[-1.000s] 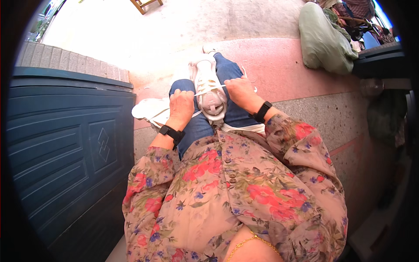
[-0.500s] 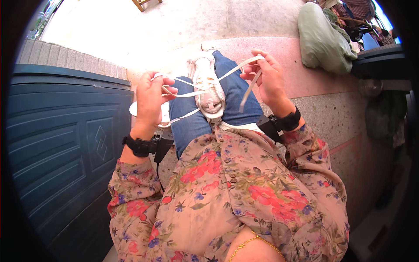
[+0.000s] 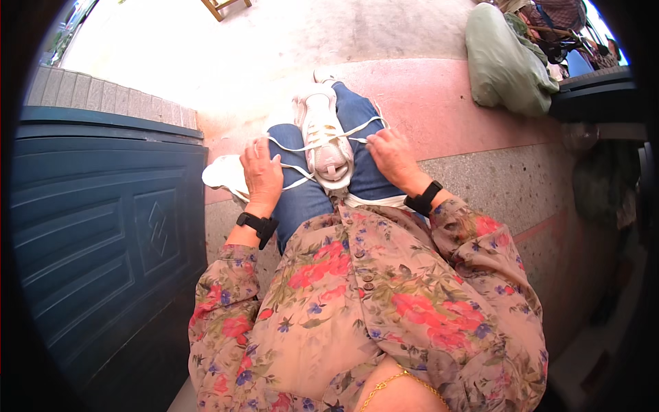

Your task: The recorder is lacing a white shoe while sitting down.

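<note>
A white sneaker (image 3: pixel 328 147) rests between my thighs, its heel toward me and its toe pointing away. White shoelaces (image 3: pixel 291 145) stretch from its eyelets to both sides. Over my left thigh, my left hand (image 3: pixel 262 173) is closed on the left lace, back of the hand up, fingertips partly hidden. My right hand (image 3: pixel 394 159) pinches the other lace above my right thigh. From its fingers that lace runs back to the shoe, and a loose part sticks up beyond them. Another white shoe (image 3: pixel 225 173) lies at my left, partly behind my left hand.
A dark blue panelled door (image 3: pixel 110 226) stands close on my left. Ahead is a pink and grey floor (image 3: pixel 439 103). A pale green sack (image 3: pixel 504 62) leans at the far right beside piled belongings. Wooden furniture legs (image 3: pixel 223 8) show at the top.
Both hands have come down from their raised position and turned backs up, lowering the laces toward my thighs. The right hand has moved inward, closer to the sneaker.
</note>
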`<state>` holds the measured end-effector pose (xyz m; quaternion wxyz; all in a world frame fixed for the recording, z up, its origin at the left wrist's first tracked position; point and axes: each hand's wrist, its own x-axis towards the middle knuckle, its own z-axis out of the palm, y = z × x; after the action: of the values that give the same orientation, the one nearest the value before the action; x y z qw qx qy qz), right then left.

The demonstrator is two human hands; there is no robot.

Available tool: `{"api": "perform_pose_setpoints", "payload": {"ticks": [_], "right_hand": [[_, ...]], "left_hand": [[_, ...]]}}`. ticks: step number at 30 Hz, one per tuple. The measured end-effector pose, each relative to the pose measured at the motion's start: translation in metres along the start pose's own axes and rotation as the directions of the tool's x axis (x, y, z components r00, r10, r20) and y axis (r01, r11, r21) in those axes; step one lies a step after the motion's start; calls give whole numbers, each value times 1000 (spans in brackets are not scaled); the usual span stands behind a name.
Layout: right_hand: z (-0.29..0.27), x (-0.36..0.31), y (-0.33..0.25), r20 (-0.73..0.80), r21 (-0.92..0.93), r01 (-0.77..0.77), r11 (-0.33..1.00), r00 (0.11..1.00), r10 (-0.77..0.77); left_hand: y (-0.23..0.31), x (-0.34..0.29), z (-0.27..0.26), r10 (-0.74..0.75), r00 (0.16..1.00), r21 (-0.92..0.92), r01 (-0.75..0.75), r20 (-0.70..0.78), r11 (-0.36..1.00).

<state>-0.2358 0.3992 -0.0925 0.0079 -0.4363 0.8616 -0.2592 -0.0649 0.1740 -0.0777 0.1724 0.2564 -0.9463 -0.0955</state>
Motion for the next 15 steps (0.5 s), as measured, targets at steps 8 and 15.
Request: {"api": "perform_pose_setpoints", "payload": {"ticks": [8,15], "right_hand": [[13,17,-7,99,-75,132,988,987,-124],[26,26,-12,138,127,71,989,986,-88]], "left_hand": [[24,-15,-7,484,844,-58,-484,232,873],[28,-6,0,362,886,-82,-353,289,932]]}}
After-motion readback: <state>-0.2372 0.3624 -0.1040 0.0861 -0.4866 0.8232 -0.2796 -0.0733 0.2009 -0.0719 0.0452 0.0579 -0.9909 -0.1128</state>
